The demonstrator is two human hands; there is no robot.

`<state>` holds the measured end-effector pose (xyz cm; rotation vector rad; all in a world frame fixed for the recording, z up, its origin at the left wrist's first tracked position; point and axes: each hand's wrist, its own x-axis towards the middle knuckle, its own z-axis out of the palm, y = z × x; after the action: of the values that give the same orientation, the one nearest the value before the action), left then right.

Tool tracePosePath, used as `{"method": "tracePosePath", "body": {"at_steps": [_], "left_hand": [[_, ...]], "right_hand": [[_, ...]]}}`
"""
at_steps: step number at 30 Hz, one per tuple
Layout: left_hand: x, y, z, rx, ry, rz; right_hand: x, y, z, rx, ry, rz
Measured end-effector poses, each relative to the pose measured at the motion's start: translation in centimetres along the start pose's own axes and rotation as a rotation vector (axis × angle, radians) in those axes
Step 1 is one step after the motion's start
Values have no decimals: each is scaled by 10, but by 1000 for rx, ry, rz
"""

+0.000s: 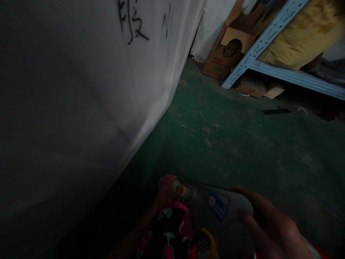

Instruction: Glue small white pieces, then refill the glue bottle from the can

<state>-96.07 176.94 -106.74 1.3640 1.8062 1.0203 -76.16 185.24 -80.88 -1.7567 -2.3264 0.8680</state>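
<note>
A rectangular grey metal can (231, 226) with a blue sticker (217, 205) is at the bottom of the head view. My right hand (275, 226) grips its right edge, thumb on the top face and fingers around the far side. A short yellowish spout (183, 191) sticks out near the can's left corner. Beside that spout, my left hand (165, 189) is closed around a pale, round-mouthed container (174, 187), whose lower part is hidden. Dark pink patterned cloth (172, 230) covers part of the near side, and a yellow curved piece (211, 241) shows on the can.
On the left rises a large white wall-like surface (94, 90) with black handwriting. Green floor (215, 136) stretches ahead. A blue metal shelf (242, 68) holding a yellow sack (302, 39) stands far right, with a cardboard box (223, 54) beside it. The light is dim.
</note>
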Motion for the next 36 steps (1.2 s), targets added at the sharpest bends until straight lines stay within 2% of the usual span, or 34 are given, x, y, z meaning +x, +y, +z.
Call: {"method": "tracePosePath", "body": {"at_steps": [10,23,28,36], "left_hand": [[-2,-4,4,-2,13,-2],[-1,-2,3,5,9,-1],[0,-1,2,4,11,-1],[1,0,0,17,0,-1]], "right_hand": [[-2,9,-2,31,-71,74],[0,-1,-2,45,-40,69],[-1,-11,2,25,20,65],[-2,-12,-2,15,9,53]]}}
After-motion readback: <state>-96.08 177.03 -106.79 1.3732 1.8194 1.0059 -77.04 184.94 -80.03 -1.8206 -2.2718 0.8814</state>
